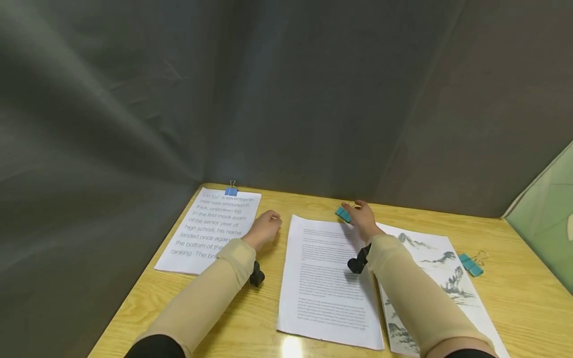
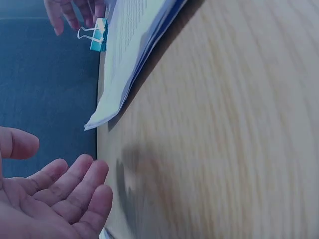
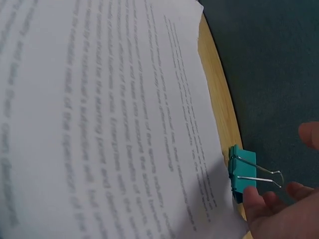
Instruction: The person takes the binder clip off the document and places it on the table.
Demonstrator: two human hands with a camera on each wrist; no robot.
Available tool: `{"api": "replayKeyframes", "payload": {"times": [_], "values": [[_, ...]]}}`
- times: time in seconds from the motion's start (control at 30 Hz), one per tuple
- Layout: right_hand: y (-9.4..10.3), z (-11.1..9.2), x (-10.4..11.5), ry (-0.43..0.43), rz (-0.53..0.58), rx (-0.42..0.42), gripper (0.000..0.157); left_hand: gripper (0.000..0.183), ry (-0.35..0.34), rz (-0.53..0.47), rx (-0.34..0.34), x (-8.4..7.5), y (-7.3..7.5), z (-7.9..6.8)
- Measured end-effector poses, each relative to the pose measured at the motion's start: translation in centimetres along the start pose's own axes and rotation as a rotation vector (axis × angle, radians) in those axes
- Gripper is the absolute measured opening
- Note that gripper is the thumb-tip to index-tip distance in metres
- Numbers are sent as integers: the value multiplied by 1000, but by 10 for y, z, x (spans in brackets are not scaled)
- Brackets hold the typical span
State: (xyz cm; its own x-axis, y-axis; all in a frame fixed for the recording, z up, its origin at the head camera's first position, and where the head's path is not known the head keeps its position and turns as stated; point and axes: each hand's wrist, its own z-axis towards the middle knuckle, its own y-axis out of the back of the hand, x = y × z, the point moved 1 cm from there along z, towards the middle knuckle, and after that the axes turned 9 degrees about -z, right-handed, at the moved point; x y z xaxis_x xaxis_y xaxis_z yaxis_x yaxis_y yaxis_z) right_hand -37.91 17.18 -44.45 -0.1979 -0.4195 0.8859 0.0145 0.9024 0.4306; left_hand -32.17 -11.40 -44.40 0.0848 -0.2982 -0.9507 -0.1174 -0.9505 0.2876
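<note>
A stack of printed sheets (image 1: 331,283) lies before me, its lower sheets visible along the edge in the left wrist view. Right at its far edge is a teal binder clip (image 3: 244,169) with wire handles raised. My right hand (image 1: 363,221) reaches over the stack's far right corner. One fingertip (image 3: 253,196) meets the clip's side, while the thumb stays apart from it. Left of the stack, my left hand (image 2: 60,199) hovers over the table with fingers loosely bent, palm showing and nothing held.
On the left lies a large-print page (image 1: 210,231) with a blue binder clip (image 1: 231,191) at its top. A sheet with ink-painted mountains (image 1: 440,268) lies partly under my right forearm. Another teal binder clip (image 1: 472,264) sits beside it. A dark curtain (image 1: 291,99) rises behind the table.
</note>
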Motion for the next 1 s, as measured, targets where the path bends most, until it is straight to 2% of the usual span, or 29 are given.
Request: {"api": "replayKeyframes", "payload": {"times": [0.17,0.33,0.4,0.47,0.6,0.73,0.83,1.0], "values": [[-3,-6,3,15,-41,-65,75,44,-20,9,-11,3,18,0],[-7,-10,8,90,-157,-207,68,48,-1,-7,-73,8,40,-4],[-12,-12,10,128,-216,-248,66,49,-10,30,-99,10,52,-5],[-18,-14,14,164,-232,-251,64,50,-39,107,-128,12,66,-5],[-32,-19,26,216,-203,-155,64,53,-78,249,-206,16,98,-3],[-46,-22,34,248,-205,-44,64,55,-50,274,-263,20,126,-2],[-56,-24,36,267,-230,-1,63,56,-18,265,-252,24,136,-3],[-73,-28,37,268,-225,63,61,57,41,268,-239,31,140,-6]]}}
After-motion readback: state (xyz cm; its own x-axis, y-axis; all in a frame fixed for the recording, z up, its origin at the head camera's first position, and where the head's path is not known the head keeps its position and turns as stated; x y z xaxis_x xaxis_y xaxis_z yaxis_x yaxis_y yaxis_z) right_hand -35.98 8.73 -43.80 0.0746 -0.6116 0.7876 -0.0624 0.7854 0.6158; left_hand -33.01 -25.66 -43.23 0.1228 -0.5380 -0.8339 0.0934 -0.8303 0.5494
